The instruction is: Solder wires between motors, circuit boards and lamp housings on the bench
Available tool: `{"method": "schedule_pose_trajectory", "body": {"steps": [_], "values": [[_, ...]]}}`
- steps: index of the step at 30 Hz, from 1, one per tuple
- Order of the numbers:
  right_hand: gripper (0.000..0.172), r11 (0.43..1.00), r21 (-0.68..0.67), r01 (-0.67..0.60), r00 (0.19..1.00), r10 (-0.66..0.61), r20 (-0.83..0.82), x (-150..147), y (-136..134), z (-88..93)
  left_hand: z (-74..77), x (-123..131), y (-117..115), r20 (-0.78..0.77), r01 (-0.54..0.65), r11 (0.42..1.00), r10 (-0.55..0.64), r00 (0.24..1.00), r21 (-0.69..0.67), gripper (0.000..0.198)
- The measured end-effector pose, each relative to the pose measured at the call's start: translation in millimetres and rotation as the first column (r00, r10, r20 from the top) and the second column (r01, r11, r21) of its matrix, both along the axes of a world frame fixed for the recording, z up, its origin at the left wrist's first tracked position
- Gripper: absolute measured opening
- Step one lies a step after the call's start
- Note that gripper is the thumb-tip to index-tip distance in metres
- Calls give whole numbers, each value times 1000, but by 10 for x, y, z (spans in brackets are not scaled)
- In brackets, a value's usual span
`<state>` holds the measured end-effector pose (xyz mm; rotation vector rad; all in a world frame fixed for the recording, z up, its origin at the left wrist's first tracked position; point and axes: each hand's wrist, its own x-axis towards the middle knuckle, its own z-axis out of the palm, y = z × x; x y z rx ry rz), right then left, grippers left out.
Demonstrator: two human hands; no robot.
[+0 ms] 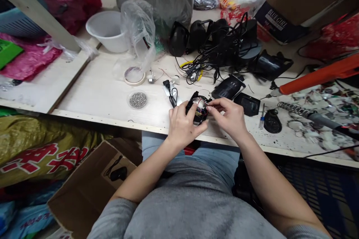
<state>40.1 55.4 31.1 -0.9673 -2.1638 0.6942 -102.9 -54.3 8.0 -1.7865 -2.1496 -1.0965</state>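
An opened black plastic housing [201, 111] with red wires and a pale part inside rests at the table's front edge. My left hand [181, 125] grips it from the left, fingers over its rim and thumb along the front. At its right side my right hand [228, 115] is closed in a pinch, apparently on a thin red wire; the fingertips hide most of it. Behind the housing lies a coiled black cord with a plug [172, 95]. To the right are a black vented shell [228, 87], a black cover [247, 104] and a small blue-handled screwdriver [261, 121].
A dish of small screws [138, 99], a tape roll [134, 76] and a white bowl [108, 31] stand left. Black devices with tangled cords [215, 50] fill the back. An orange tool [316, 74] and a spring holder [297, 110] reach in from the right, near loose white parts [322, 130].
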Motion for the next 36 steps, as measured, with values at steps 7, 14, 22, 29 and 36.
{"method": "schedule_pose_trajectory", "body": {"steps": [7, 14, 22, 29, 36], "values": [[5, 971, 205, -124, 988, 103, 112, -20, -12, -34, -33, 34, -36, 80, -13, 995, 5, 997, 96, 49], [7, 878, 447, -171, 975, 85, 206, -35, -29, -38, -20, 60, -16, 148, -54, 982, 27, 989, 182, 39], [8, 848, 495, -190, 974, 99, 205, -31, -10, -11, -9, 67, -5, 179, -51, 984, 20, 984, 170, 41], [11, 869, 454, -197, 978, 144, 149, -20, 26, 13, -38, 71, -19, 182, -45, 981, 10, 983, 189, 41], [15, 939, 291, -182, 980, 150, 127, -16, 86, 66, -46, 77, -22, 180, -35, 980, 0, 984, 195, 42]]}}
